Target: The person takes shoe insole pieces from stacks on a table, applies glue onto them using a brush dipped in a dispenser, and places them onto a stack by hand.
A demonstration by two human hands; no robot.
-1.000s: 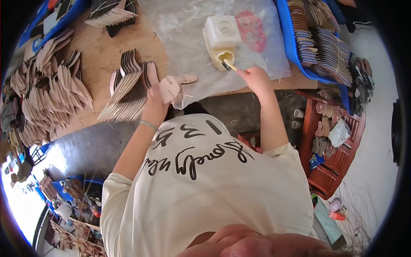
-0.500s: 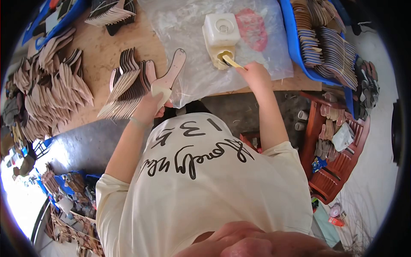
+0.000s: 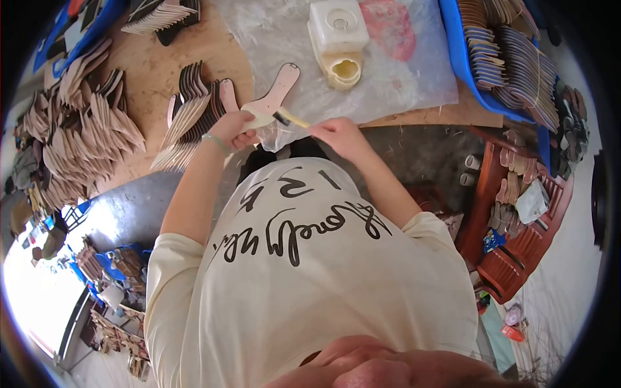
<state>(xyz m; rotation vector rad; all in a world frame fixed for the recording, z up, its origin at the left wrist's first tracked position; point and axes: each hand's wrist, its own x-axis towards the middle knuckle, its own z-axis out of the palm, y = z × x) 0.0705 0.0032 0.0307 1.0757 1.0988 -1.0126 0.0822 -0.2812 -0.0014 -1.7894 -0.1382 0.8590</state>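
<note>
My left hand (image 3: 231,130) is closed on a pink insole (image 3: 283,85) with dark edge marks, its long end pointing away from me. A pale cream piece (image 3: 259,119) lies over the insole's near end, by my fingers. My right hand (image 3: 341,137) pinches the yellow handle of a brush (image 3: 297,121). The brush's dark bristles are at the cream piece; whether they press on it I cannot tell. Beyond my right hand stands a white plastic container (image 3: 339,29) with a cut, yellowish spout opening (image 3: 345,70). Left of the insole, a fanned stack of insoles (image 3: 191,116) lies close to my left hand.
A clear plastic sheet (image 3: 414,84) covers part of the wooden table (image 3: 220,55). More insoles (image 3: 90,139) are piled at left. A blue crate (image 3: 456,42) at right holds stacked insoles. A reddish-brown wooden rack (image 3: 511,258) stands below right.
My right hand has brought the brush out of the container's opening and left to the cream piece. My left hand still grips the insole, slightly higher in view. The whole view has shifted slightly.
</note>
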